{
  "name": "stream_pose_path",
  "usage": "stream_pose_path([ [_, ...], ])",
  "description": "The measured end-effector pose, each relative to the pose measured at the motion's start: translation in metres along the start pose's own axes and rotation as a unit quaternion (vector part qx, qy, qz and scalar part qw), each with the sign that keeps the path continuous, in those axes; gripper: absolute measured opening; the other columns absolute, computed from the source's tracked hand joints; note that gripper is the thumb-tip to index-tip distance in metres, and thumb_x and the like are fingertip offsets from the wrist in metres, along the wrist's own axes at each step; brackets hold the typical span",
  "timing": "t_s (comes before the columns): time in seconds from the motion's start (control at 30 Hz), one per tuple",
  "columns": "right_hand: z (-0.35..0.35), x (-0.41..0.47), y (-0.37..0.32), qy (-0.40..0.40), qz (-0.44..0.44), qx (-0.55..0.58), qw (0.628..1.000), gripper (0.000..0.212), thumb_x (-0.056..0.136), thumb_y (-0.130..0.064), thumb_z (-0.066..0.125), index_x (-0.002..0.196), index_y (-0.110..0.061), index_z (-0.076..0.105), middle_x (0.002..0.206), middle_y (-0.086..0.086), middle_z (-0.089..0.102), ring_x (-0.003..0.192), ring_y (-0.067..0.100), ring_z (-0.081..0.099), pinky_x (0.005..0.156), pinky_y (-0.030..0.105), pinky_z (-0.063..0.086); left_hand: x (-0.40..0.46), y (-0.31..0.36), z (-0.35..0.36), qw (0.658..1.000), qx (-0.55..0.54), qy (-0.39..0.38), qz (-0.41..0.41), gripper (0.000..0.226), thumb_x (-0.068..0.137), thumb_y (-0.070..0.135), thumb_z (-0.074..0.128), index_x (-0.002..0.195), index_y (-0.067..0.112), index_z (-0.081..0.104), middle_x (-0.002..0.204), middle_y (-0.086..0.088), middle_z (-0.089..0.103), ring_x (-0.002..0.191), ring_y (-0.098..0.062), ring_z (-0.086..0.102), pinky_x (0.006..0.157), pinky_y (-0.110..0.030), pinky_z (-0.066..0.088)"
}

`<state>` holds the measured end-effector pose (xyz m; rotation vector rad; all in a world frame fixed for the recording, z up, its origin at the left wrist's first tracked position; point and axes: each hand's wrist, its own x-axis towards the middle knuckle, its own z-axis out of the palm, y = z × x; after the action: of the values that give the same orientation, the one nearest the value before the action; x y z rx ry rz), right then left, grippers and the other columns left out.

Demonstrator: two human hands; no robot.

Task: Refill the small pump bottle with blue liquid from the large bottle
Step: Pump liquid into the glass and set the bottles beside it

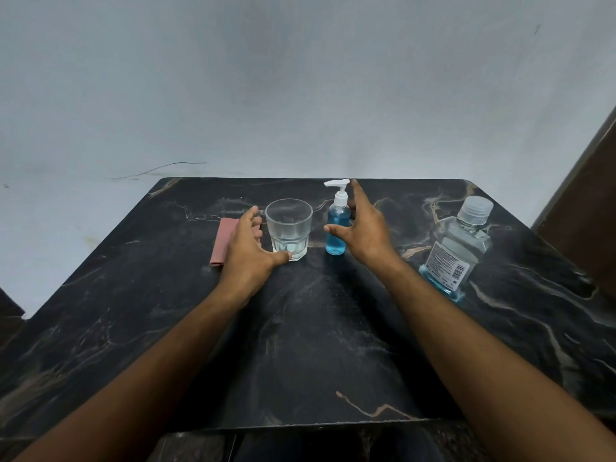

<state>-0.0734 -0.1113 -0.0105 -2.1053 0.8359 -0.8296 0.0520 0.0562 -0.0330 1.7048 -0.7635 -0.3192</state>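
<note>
A small pump bottle (337,228) with a white pump head stands upright near the table's far middle, mostly full of blue liquid. My right hand (365,230) is open right beside it, fingers spread, thumb in front of the bottle, not closed around it. The large clear bottle (455,250) with a ribbed clear cap and a white label stands at the right, with only a little blue liquid at its bottom. My left hand (248,250) is open beside an empty glass tumbler (289,228), its thumb touching the glass's base.
A folded pink cloth (224,240) lies left of the glass, partly under my left hand. The dark marble table (310,345) stands against a pale wall. A brown wooden panel (586,208) rises at the right edge.
</note>
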Motion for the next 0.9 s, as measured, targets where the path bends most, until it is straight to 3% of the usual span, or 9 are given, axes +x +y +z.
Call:
stream_pose_path([
  [0.07, -0.002, -0.003, -0.001, 0.001, 0.006, -0.004, 1.0, 0.111, 0.076, -0.016, 0.087, 0.16, -0.023, 0.015, 0.144, 0.007, 0.053, 0.122, 0.015, 0.055, 0.105, 0.034, 0.049, -0.003, 0.001, -0.001, 0.999, 0.032, 0.027, 0.017, 0.107, 0.068, 0.008, 0.094, 0.156, 0.017, 0.035, 0.143, -0.001, 0.049, 0.127, -0.017, 0.053, 0.101, -0.022, 0.05],
  [0.13, -0.006, -0.008, -0.002, 0.012, 0.001, -0.017, 1.0, 0.11, 0.077, -0.013, 0.086, 0.16, -0.02, 0.015, 0.141, 0.006, 0.053, 0.12, 0.015, 0.056, 0.104, 0.037, 0.052, -0.006, 0.003, -0.002, 0.996, 0.058, 0.055, 0.035, 0.096, 0.069, 0.01, 0.094, 0.15, 0.018, 0.043, 0.125, 0.011, 0.049, 0.108, -0.006, 0.056, 0.079, -0.001, 0.043],
  [0.2, -0.013, -0.017, -0.006, 0.041, -0.01, -0.026, 0.999, 0.103, 0.081, -0.01, 0.083, 0.16, -0.018, 0.018, 0.138, 0.004, 0.051, 0.119, 0.016, 0.056, 0.1, 0.038, 0.055, -0.01, 0.004, -0.002, 0.993, 0.065, 0.084, 0.057, 0.081, 0.072, 0.011, 0.091, 0.141, 0.019, 0.05, 0.111, 0.02, 0.046, 0.096, 0.0, 0.053, 0.071, 0.005, 0.039],
  [0.37, -0.045, -0.047, -0.026, 0.138, -0.133, -0.061, 0.98, 0.064, 0.085, -0.003, 0.076, 0.144, -0.01, 0.052, 0.12, 0.002, 0.056, 0.094, 0.008, 0.058, 0.081, 0.006, 0.05, -0.021, 0.012, 0.004, 0.991, 0.029, 0.083, 0.106, 0.039, 0.083, 0.009, 0.078, 0.114, 0.025, 0.061, 0.093, 0.007, 0.058, 0.076, 0.002, 0.055, 0.069, -0.01, 0.048],
  [0.43, -0.064, -0.055, -0.037, 0.169, -0.159, -0.065, 0.971, 0.049, 0.085, -0.003, 0.076, 0.132, -0.008, 0.063, 0.11, -0.001, 0.059, 0.085, 0.004, 0.059, 0.078, 0.002, 0.048, -0.023, 0.017, 0.008, 0.99, 0.036, 0.056, 0.121, 0.032, 0.085, 0.006, 0.075, 0.109, 0.024, 0.066, 0.091, 0.005, 0.061, 0.076, 0.002, 0.056, 0.07, -0.011, 0.049],
  [0.63, -0.095, -0.071, -0.055, 0.186, -0.164, -0.062, 0.967, 0.03, 0.086, -0.002, 0.075, 0.115, -0.009, 0.074, 0.1, 0.004, 0.069, 0.084, 0.014, 0.068, 0.081, 0.026, 0.059, -0.029, 0.029, 0.019, 0.991, 0.035, 0.038, 0.121, 0.026, 0.087, 0.003, 0.072, 0.106, 0.021, 0.07, 0.098, -0.006, 0.066, 0.08, -0.012, 0.058, 0.073, -0.02, 0.049],
  [0.8, -0.102, -0.077, -0.053, 0.199, -0.16, -0.064, 0.965, 0.025, 0.084, -0.002, 0.076, 0.109, -0.008, 0.077, 0.095, 0.004, 0.072, 0.082, 0.015, 0.07, 0.08, 0.033, 0.06, -0.033, 0.031, 0.022, 0.991, 0.041, 0.033, 0.122, 0.027, 0.087, 0.003, 0.071, 0.108, 0.021, 0.07, 0.103, -0.008, 0.066, 0.081, -0.013, 0.058, 0.074, -0.019, 0.049],
  [0.9, -0.103, -0.079, -0.052, 0.199, -0.157, -0.064, 0.965, 0.025, 0.085, -0.004, 0.076, 0.109, -0.01, 0.077, 0.095, 0.001, 0.072, 0.083, 0.012, 0.069, 0.08, 0.028, 0.06, -0.032, 0.032, 0.021, 0.991, 0.044, 0.034, 0.12, 0.028, 0.088, 0.004, 0.071, 0.106, 0.024, 0.069, 0.102, -0.006, 0.067, 0.082, -0.014, 0.059, 0.072, -0.018, 0.049],
])
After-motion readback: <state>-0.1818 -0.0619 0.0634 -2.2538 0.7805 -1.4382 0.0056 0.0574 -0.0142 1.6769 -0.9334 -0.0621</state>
